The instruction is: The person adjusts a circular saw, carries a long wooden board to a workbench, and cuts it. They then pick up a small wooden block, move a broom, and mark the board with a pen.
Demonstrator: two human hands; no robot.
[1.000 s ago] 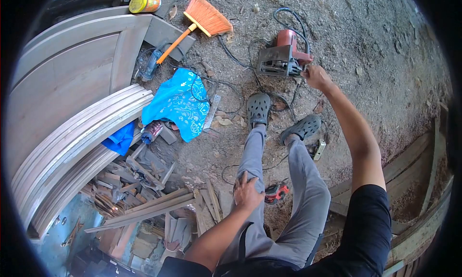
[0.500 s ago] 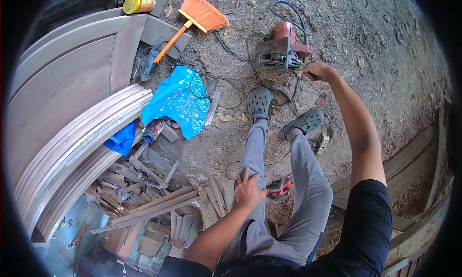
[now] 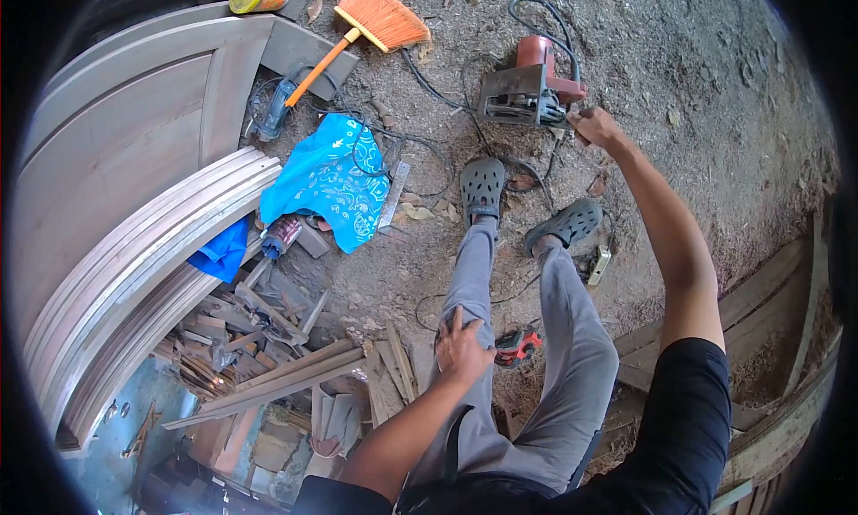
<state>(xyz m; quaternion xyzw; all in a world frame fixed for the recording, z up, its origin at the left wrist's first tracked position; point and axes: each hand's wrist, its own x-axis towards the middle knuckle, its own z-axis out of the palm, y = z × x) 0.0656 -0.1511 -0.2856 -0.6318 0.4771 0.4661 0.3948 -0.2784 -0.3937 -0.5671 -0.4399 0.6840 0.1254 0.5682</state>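
Sawdust-strewn ground (image 3: 715,139) carries nearly everything; at ten o'clock a panel (image 3: 143,113) borders it, and further in lies a rumpled cloth (image 3: 331,180). Near twelve a broom (image 3: 380,16) lies, its handle pointing toward eight. The saw (image 3: 529,88) sits at one o'clock, plate tipped toward the wearer, which leaves its near edge within reach. The left hand (image 3: 463,350), fingers spread, holds nothing and rests on the knee (image 3: 466,291), likely propping the bent body. At two, the right hand (image 3: 597,128) meets the saw's edge, fingers bent; whether they grip, I cannot tell.
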